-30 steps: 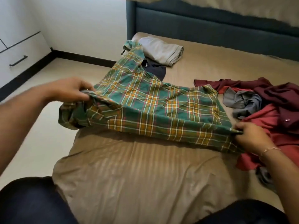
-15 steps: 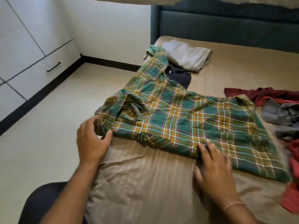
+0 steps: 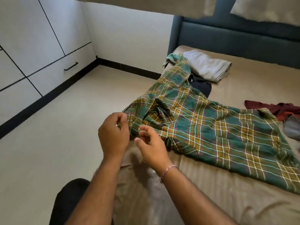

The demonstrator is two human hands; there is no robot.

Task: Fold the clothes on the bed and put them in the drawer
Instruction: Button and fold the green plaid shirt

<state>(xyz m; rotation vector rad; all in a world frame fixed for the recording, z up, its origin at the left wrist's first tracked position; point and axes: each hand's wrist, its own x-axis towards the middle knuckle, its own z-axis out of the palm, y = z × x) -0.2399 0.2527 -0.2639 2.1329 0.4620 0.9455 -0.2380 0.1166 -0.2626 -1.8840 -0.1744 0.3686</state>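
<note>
A green and yellow plaid shirt lies spread across the tan bed, its collar end pointing to the far left corner. My left hand is at the shirt's near-left corner, fingers curled and pinching the bunched sleeve edge. My right hand hovers just beside it with fingers apart, fingertips at the same edge, holding nothing. A white drawer front with a black handle is low in the cabinet wall on the left, closed.
A folded grey garment and a dark navy one lie near the blue headboard. Maroon clothes and a grey piece sit at the right edge. Beige floor separates bed and cabinets.
The shirt has been laid flat on the bed and released at its hem. Both hands moved left to the shirt's near-left corner; the view turned left toward the cabinets.
</note>
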